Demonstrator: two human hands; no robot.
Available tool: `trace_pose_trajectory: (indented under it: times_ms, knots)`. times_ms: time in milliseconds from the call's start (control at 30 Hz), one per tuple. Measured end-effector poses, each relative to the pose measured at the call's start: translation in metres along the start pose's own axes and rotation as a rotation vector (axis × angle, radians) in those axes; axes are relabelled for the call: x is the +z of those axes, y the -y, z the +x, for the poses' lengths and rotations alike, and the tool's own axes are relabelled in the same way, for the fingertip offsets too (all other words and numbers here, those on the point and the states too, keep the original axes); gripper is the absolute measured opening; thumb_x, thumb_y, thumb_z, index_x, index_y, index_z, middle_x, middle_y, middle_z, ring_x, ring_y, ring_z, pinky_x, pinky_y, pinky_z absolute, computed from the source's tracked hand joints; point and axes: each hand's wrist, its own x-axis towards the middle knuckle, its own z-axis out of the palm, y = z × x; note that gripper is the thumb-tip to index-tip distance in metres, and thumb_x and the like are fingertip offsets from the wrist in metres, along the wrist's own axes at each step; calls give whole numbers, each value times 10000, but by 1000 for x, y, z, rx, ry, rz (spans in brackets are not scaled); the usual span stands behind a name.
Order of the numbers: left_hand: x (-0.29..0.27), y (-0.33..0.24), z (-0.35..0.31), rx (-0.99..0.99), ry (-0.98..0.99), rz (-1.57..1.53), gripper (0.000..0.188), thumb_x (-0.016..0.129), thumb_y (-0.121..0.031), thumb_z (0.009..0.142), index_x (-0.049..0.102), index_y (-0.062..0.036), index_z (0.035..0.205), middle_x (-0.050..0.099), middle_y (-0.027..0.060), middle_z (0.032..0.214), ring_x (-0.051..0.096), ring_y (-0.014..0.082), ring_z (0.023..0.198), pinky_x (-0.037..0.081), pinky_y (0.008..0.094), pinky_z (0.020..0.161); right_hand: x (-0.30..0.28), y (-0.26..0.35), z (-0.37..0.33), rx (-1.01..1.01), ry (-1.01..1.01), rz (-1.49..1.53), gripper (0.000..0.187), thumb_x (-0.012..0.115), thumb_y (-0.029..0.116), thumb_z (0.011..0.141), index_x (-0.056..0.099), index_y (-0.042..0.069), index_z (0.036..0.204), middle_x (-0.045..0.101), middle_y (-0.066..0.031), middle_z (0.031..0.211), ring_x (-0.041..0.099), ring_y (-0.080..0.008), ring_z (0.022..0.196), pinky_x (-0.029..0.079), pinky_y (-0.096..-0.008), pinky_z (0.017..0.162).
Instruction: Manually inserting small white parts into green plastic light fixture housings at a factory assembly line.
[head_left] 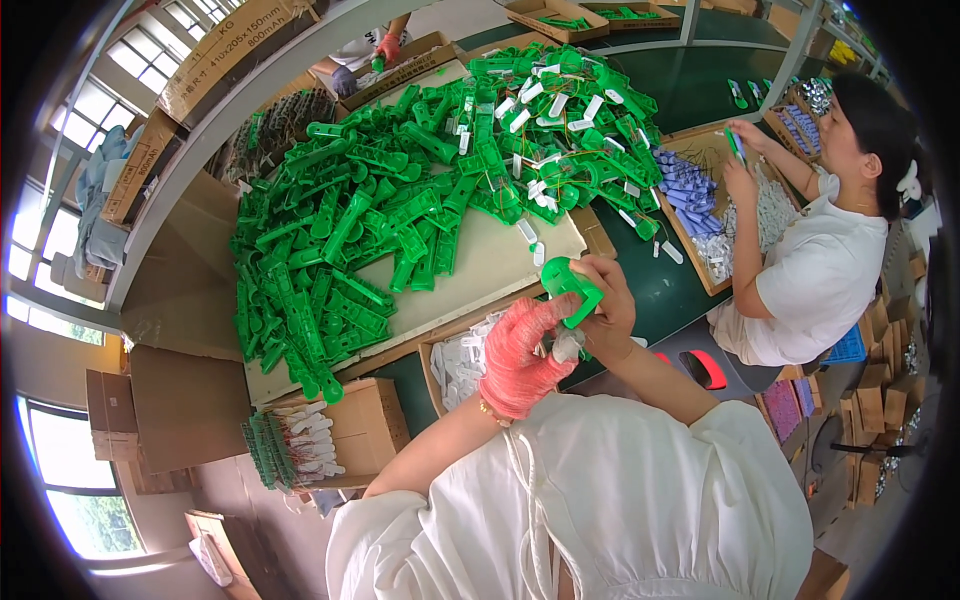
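In front of my chest I hold a green plastic shell (558,278) with a rounded end and an open frame-like side. My left hand (522,362), in a pinkish-red knit glove, has its fingers closed on the shell's near side. My bare right hand (612,305) grips it from the right, fingers bent round its edge. Something whitish (568,346) shows between the two hands; I cannot make out what it is. Just beyond the shell, small white oval pieces (527,231) lie at the board's edge. A box of white plastic parts (462,366) stands beside my left wrist.
A large heap of green shells (350,215) covers the pale board (470,275), some with white pieces and wires. At right a co-worker (815,240) handles a green part beside a box of purple parts (690,195). A red-and-black object (705,370) lies near my right elbow. A metal shelf frame (165,215) rises at left.
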Motion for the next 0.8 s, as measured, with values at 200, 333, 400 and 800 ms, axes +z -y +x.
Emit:
trace_pose_trajectory:
  times_ms: [200, 333, 400, 800]
  knots:
    - [-1, -1, 2, 10, -13, 28, 420, 641, -75, 637, 577, -78, 1052, 569, 106, 834, 559, 262, 718, 450, 334, 643, 2, -1, -1, 16, -2, 26, 528, 754, 16, 567, 588, 40, 1068, 538, -99, 966, 552, -216, 797, 453, -273, 667]
    - [-1, 1, 4, 3, -16, 32, 416, 637, -62, 638, 578, -76, 1049, 567, 104, 827, 558, 263, 719, 449, 331, 640, 2, -3, 0, 26, -10, 34, 498, 747, 41, 586, 590, 34, 1059, 538, -99, 951, 548, -210, 790, 450, -271, 665]
    - [-1, 3, 4, 35, -19, 25, 549, 673, -71, 632, 540, -122, 1162, 528, 67, 785, 546, 203, 682, 456, 309, 627, 1, -2, -5, 76, 38, 25, 485, 739, 49, 620, 574, 12, 1074, 517, -101, 993, 532, -204, 852, 440, -269, 714]
    - [10, 54, -18, -652, 184, -1100, 730, 615, -142, 785, 181, -164, 1371, 464, 69, 1147, 526, 180, 934, 484, 322, 742, 5, 13, 9, 588, 186, 455, 392, 629, 146, 819, 515, 6, 1167, 592, -91, 920, 541, -91, 733, 445, -218, 526]
